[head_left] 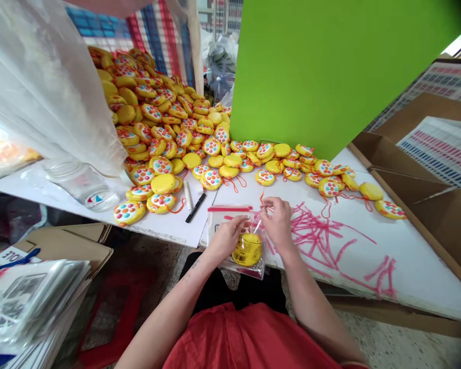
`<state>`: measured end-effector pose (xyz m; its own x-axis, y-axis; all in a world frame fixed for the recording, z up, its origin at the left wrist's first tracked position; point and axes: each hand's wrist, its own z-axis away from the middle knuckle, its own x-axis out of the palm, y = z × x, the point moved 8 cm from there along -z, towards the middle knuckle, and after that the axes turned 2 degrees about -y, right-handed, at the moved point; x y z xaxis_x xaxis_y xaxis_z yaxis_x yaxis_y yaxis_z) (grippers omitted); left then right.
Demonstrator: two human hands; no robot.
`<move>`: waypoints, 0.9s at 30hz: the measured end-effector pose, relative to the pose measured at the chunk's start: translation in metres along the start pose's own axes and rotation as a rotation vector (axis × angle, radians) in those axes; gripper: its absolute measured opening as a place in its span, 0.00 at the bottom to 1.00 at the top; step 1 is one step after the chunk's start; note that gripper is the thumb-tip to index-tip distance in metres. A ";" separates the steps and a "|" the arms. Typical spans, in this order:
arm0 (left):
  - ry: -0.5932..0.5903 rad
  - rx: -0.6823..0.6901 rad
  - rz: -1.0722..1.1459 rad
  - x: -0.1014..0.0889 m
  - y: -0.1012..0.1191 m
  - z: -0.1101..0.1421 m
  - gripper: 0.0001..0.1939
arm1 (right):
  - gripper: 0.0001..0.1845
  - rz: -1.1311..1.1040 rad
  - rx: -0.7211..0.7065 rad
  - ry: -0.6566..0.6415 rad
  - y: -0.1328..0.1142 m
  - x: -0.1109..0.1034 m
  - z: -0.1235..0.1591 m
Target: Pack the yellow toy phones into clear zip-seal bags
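Observation:
A yellow toy (249,251) with a round body lies inside a clear printed plastic bag (258,271) at the table's front edge. My left hand (229,236) is closed on the bag near its opening, fingertips pinched at the toy's upper side. Just right of it, my right hand (278,220) pinches an orange cord (262,196) whose end pokes up above the fingers. A thin white piece (257,226) shows below those fingertips; whether it is held or part of the bag I cannot make out. Under the bag is another flat bag with a red strip (230,208).
Yellow toys with coloured dots (161,123) form a large pile at back left, trailing rightward along a green board (311,66). Pink strips (318,236) litter the right side. A black marker (195,207), a clear jar (84,189) and cardboard boxes (418,200) stand around.

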<state>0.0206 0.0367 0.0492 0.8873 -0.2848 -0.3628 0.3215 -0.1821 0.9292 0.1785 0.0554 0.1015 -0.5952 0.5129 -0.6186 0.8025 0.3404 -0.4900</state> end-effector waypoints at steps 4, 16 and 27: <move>0.071 -0.160 0.312 -0.009 -0.040 -0.004 0.15 | 0.10 0.121 0.246 -0.113 0.087 0.005 -0.025; 0.065 -0.286 0.601 -0.007 -0.062 -0.001 0.14 | 0.15 0.423 0.404 -0.327 0.184 0.024 -0.035; 0.066 -0.283 0.581 -0.011 -0.052 0.002 0.15 | 0.20 0.309 0.124 -0.165 0.109 -0.001 -0.034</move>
<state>-0.0068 0.0472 0.0052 0.9584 -0.2025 0.2011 -0.1501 0.2415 0.9587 0.2683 0.1182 0.0696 -0.3323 0.4394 -0.8346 0.9404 0.0860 -0.3291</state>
